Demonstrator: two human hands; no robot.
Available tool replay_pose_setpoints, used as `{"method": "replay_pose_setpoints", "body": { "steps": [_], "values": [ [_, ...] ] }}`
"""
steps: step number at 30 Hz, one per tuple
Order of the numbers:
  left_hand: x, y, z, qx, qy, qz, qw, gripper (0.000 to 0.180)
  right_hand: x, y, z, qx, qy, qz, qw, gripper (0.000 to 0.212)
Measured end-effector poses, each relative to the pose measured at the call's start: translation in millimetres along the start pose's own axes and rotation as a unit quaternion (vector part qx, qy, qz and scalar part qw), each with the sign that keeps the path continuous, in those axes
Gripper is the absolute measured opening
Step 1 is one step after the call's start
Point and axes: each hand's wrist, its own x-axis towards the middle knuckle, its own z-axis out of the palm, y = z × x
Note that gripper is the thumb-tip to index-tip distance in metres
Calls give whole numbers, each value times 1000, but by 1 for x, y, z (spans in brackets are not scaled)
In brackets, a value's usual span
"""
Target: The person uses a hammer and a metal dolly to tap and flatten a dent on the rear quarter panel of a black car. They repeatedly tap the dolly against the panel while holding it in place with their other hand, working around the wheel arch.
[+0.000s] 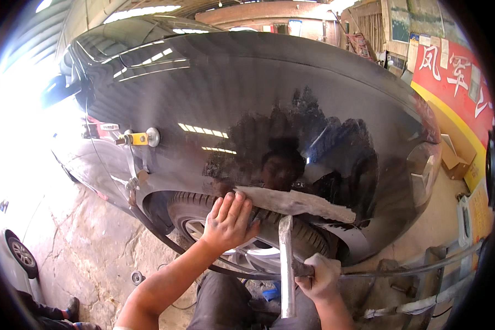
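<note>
A dark car's rear side panel (pixel 214 88) fills the middle of the view, dusty except for a shiny wiped patch. Along its wheel arch runs a bare grey strip (pixel 297 201) with ragged edges. My left hand (pixel 231 220) lies flat on the arch lip at the strip's left end, fingers stretched out. In my right hand (pixel 320 278) is a hammer (pixel 286 264), gripped by its handle. Its long pale metal head points up, close below the strip and in front of the tyre (pixel 308 236). Part of the handle is hidden in my fist.
A yellow pulling tool (pixel 140 138) is attached to the panel at left. A dark hose or cable (pixel 412 270) crosses at lower right, beside metal frame parts. A cardboard box (pixel 455 157) and a red-yellow banner (pixel 451 77) stand right. Another person's shoe (pixel 71 309) shows lower left.
</note>
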Motion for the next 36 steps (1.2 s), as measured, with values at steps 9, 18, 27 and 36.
{"method": "replay_pose_setpoints", "body": {
  "steps": [9, 18, 27, 36],
  "values": [
    [48, 52, 3, -23, -53, 60, 996, 63, -17, -5, -8, 31, -10, -85, 996, 58],
    [60, 35, 0, 4, -22, 187, 982, 54, -14, -5, -11, 28, 7, -68, 997, 58],
    [11, 2, 2, 47, 1, 71, 996, 71, -5, 18, -5, 55, 20, 9, 998, 58],
    [16, 16, -7, 11, -42, -12, 999, 57, -13, 16, -9, 28, 44, -9, 999, 61]
  ]
}}
